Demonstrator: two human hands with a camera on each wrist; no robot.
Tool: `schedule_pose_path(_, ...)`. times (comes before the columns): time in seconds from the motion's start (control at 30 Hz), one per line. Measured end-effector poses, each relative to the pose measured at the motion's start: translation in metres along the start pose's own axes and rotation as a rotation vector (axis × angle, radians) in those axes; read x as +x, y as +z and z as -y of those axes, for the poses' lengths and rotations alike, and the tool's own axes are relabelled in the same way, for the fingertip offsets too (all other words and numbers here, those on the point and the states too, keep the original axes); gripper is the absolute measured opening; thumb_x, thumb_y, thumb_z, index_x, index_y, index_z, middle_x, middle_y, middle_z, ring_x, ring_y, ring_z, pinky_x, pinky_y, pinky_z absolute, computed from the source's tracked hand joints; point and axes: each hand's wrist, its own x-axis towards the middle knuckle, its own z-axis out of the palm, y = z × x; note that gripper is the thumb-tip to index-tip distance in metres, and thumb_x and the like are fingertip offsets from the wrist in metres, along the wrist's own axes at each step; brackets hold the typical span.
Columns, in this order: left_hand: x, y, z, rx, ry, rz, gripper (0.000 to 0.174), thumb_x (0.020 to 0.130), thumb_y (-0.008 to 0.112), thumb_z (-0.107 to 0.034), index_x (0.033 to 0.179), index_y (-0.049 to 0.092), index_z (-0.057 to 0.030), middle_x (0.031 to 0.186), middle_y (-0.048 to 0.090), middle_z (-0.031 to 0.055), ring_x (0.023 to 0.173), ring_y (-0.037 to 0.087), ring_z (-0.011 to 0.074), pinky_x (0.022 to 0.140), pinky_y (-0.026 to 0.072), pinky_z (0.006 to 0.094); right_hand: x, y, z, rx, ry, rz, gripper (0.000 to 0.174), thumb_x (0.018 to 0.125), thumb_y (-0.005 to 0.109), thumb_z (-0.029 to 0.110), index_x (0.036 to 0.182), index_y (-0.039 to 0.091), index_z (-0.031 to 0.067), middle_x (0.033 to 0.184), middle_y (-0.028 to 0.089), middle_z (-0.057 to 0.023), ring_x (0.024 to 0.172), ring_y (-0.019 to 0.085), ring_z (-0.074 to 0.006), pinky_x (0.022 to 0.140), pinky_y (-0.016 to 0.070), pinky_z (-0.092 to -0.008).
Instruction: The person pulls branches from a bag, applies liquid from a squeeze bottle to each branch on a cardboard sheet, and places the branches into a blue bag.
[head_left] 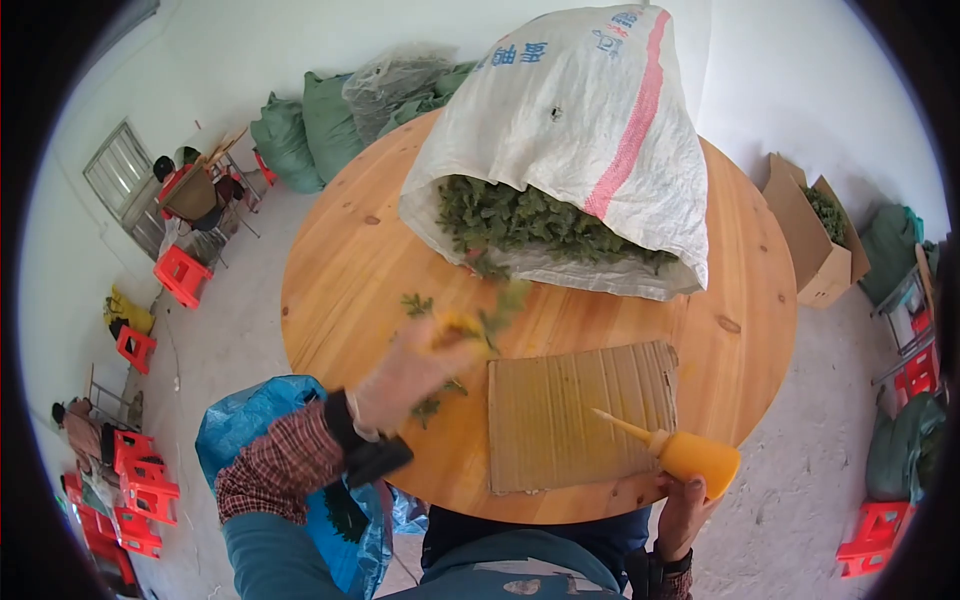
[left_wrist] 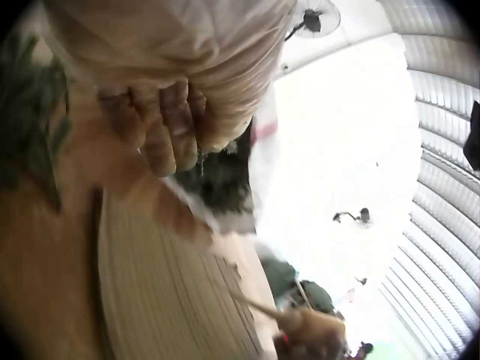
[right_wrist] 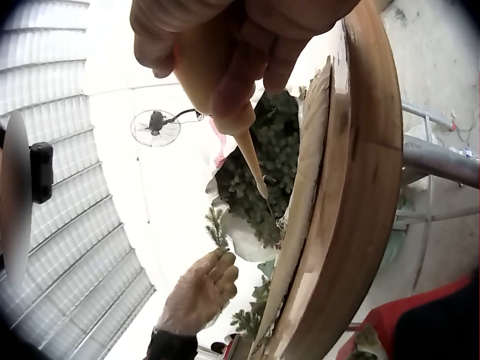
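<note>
My left hand [head_left: 410, 375], in a thin clear glove, is raised over the table's left half and blurred in the head view. Its fingers pinch a small green sprig [right_wrist: 216, 226], which stands up from the fingertips in the right wrist view. My right hand [head_left: 684, 512] grips a yellow squeeze bottle [head_left: 705, 462] with a long thin nozzle, tilted so that the nozzle points left over a piece of corrugated cardboard [head_left: 560, 430]. Loose sprigs [head_left: 427, 411] lie beside and below the left hand on the round wooden table [head_left: 340, 270].
A big white woven sack [head_left: 560, 130] lies at the table's back, its mouth toward me, full of green sprigs [head_left: 530, 220]. A blue bag [head_left: 245, 415] hangs at the near left edge. Red stools [head_left: 182, 275], green sacks [head_left: 333, 125] and an open carton [head_left: 805, 235] stand around.
</note>
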Motion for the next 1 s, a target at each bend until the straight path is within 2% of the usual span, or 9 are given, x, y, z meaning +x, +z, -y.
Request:
schedule_pose_path(0.17,-0.037,0.050,0.017,0.148,-0.087,0.254,0.026,0.092,0.066,-0.021,0.111,0.062,-0.0028,0.095,0.069,0.0062,0.079,0.066,0.0136,0.068,0.0507,0.0268,-0.001,-0.008,0.006,0.049,-0.055,0.048,0.065,0.087,0.069,0.049,0.124,0.048,-0.0007,0.107,0.062,-0.0143,0.083,0.067,-0.0204,0.069,0.0546,-0.0298)
schedule_pose_path(0.27,-0.047,0.052,0.005,0.705,0.046,0.297,0.029,0.091,0.066,-0.026,0.111,0.063,-0.0054,0.092,0.070,0.0108,0.075,0.069,0.0240,0.065,0.0517,0.0313,-0.001,-0.005,0.009,0.067,-0.089,0.018,0.064,0.087,0.069,0.047,0.123,0.048,-0.0016,0.106,0.062,-0.0150,0.082,0.066,-0.0212,0.069,0.0541,-0.0306)
schedule_pose_path(0.3,-0.047,0.051,0.003,0.705,0.044,0.303,0.029,0.091,0.066,-0.026,0.111,0.063,-0.0054,0.092,0.070,0.0108,0.075,0.069,0.0240,0.065,0.0517,0.0313,0.000,-0.004,0.009,0.063,-0.110,-0.015,0.065,0.087,0.069,0.047,0.122,0.048,-0.0023,0.105,0.063,-0.0154,0.081,0.066,-0.0218,0.069,0.0538,-0.0309)
schedule_pose_path(0.4,-0.048,0.041,0.000,0.892,0.318,0.156,0.031,0.089,0.066,-0.029,0.111,0.063,-0.0078,0.086,0.069,0.0129,0.074,0.067,0.0318,0.063,0.0516,0.0363,0.000,-0.005,0.009,0.059,-0.116,-0.038,0.065,0.086,0.070,0.047,0.121,0.048,-0.0030,0.103,0.064,-0.0157,0.079,0.065,-0.0223,0.068,0.0535,-0.0313)
schedule_pose_path(0.53,-0.036,0.031,0.002,1.131,0.482,0.084,0.032,0.089,0.066,-0.028,0.114,0.063,-0.0077,0.086,0.070,0.0110,0.075,0.067,0.0313,0.064,0.0517,0.0390,-0.001,-0.006,0.007,0.066,-0.085,0.005,0.065,0.086,0.070,0.047,0.121,0.048,-0.0029,0.102,0.064,-0.0152,0.077,0.065,-0.0221,0.067,0.0539,-0.0315)
schedule_pose_path(0.7,-0.038,0.045,0.008,0.931,0.208,0.246,0.034,0.088,0.066,-0.026,0.116,0.062,-0.0073,0.090,0.069,0.0105,0.078,0.065,0.0321,0.065,0.0515,0.0404,-0.002,-0.002,0.008,0.059,-0.068,0.027,0.066,0.086,0.070,0.049,0.121,0.048,-0.0029,0.100,0.064,-0.0151,0.076,0.065,-0.0217,0.066,0.0541,-0.0313)
schedule_pose_path(0.8,-0.043,0.059,0.008,0.318,0.007,0.276,0.031,0.088,0.066,-0.024,0.113,0.061,-0.0047,0.091,0.067,0.0107,0.080,0.065,0.0331,0.066,0.0496,0.0420,-0.004,-0.004,0.008,0.054,-0.058,0.030,0.066,0.086,0.070,0.049,0.121,0.048,-0.0030,0.100,0.064,-0.0153,0.076,0.065,-0.0216,0.066,0.0540,-0.0316)
schedule_pose_path(0.97,-0.045,0.060,0.014,0.295,0.097,0.209,0.032,0.087,0.067,-0.019,0.116,0.062,-0.0064,0.089,0.067,0.0087,0.075,0.065,0.0290,0.066,0.0513,0.0388,-0.002,-0.008,0.004,0.065,-0.082,0.055,0.062,0.090,0.066,0.047,0.122,0.048,-0.0024,0.100,0.063,-0.0145,0.075,0.064,-0.0194,0.070,0.0533,-0.0311)
schedule_pose_path(1.0,-0.040,0.056,0.013,0.512,0.234,0.190,0.033,0.086,0.067,-0.019,0.117,0.062,-0.0068,0.091,0.068,0.0084,0.077,0.065,0.0278,0.067,0.0516,0.0376,-0.001,-0.009,0.004,0.072,-0.102,0.065,0.059,0.092,0.064,0.046,0.123,0.048,-0.0021,0.099,0.064,-0.0140,0.074,0.063,-0.0182,0.071,0.0531,-0.0305)
